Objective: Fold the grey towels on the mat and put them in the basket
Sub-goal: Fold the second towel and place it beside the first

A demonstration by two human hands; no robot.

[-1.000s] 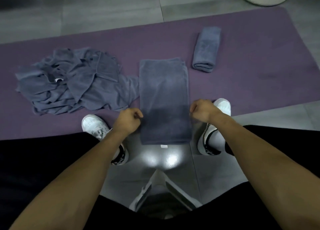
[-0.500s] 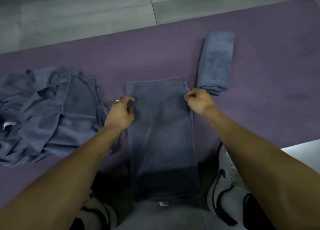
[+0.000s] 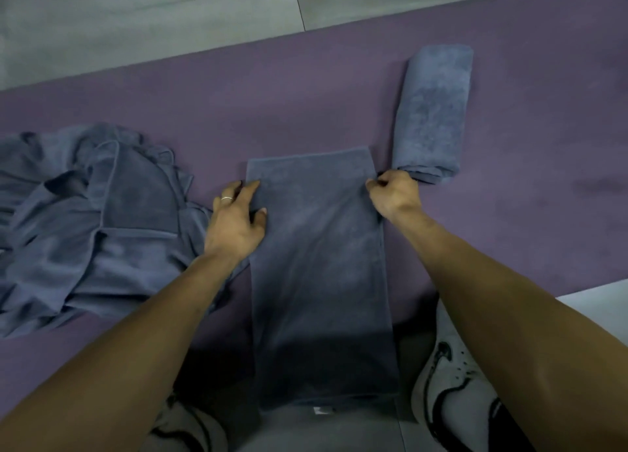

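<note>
A grey towel (image 3: pixel 319 268), folded into a long strip, lies lengthwise on the purple mat (image 3: pixel 272 88), its near end hanging over the mat's front edge. My left hand (image 3: pixel 236 218) holds the strip's left edge near the far end, thumb and index finger lying on top of the cloth. My right hand (image 3: pixel 394 195) pinches the right edge near the far corner. A folded grey towel (image 3: pixel 433 111) lies just beyond my right hand. A heap of unfolded grey towels (image 3: pixel 88 220) covers the mat's left side. The basket is out of view.
My two white shoes (image 3: pixel 445 377) stand on the grey floor (image 3: pixel 136 16) at the mat's near edge, either side of the strip. Bare mat stretches to the right of the folded towel.
Both hands slid from the strip's near part up to its far end, and the view tilted down so the basket left the frame. The strip's far edge now lies straighter.
</note>
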